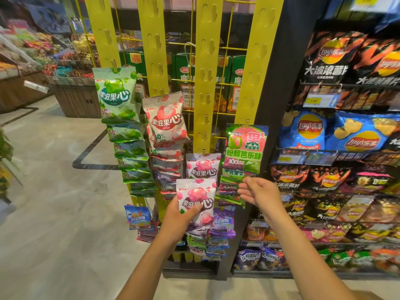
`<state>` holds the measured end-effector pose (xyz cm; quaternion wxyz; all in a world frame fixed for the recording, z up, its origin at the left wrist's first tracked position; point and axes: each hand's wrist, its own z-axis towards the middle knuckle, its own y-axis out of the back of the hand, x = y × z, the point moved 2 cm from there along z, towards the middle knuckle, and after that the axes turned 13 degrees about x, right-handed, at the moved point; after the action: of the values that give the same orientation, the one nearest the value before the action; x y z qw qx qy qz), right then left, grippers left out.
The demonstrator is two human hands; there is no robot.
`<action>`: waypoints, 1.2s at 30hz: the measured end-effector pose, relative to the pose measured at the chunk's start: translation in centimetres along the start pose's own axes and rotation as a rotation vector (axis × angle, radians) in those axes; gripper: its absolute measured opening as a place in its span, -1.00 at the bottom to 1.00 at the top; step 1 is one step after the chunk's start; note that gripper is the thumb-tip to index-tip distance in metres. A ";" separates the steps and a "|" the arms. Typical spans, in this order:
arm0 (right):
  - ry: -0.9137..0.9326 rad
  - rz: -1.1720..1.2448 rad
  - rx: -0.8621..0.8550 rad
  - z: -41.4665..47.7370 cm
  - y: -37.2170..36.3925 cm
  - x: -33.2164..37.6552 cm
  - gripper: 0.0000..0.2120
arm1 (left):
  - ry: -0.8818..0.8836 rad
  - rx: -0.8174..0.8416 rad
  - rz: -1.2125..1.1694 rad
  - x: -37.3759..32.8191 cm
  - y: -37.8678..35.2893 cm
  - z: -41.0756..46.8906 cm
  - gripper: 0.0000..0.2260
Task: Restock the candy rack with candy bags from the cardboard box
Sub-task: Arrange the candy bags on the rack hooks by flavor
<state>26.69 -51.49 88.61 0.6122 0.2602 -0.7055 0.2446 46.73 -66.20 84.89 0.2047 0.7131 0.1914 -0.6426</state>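
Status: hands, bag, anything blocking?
Left hand grips pink candy bag, just under hung pink bag on third yellow strip. Right hand open, empty, beside green bags. Upper hooks free; nothing blocking.

The shop is bright and evenly lit. The pale floor [54, 191] at centre left carries a soft sheen and only faint shadows. Small glare spots sit on the glossy chip bags [324, 131] at right and on the green candy bags [118, 98] at centre. The middle is sharp: the pink candy bag [195, 198] in the left hand [177, 217] reads crisply. The upper left, with its bins of sweets [43, 53], and the far left edge are smeared with blur; the right edge is soft too. Wide-angle distortion fans the yellow strips [206, 72] outward toward the top and stretches the arms [303, 245] at the bottom.
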 end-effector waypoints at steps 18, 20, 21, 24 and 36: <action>0.053 -0.044 0.226 -2.6 -5.8 -0.9 -0.87 | -0.080 0.008 0.016 -4.2 0.2 2.3 -0.43; 0.060 -0.052 0.203 -2.5 -5.8 -0.8 -0.88 | -0.040 -0.012 -0.061 -4.0 0.3 2.6 -0.52; 0.062 -0.056 0.191 -2.4 -5.7 -0.8 -0.89 | -0.002 -0.009 -0.098 -4.0 0.2 2.6 -0.55; 0.059 -0.047 0.166 -2.3 -5.4 -0.8 -0.92 | 0.089 0.027 -0.242 -2.9 0.6 3.1 -0.67; 0.141 -0.090 0.091 -1.6 -5.4 -1.1 -0.85 | -0.043 -0.118 -0.143 -2.3 1.5 2.8 -0.92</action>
<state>31.66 -54.39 87.91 0.6583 0.3015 -0.6363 0.2663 44.96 -68.98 87.04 0.2042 0.6704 0.2748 -0.6583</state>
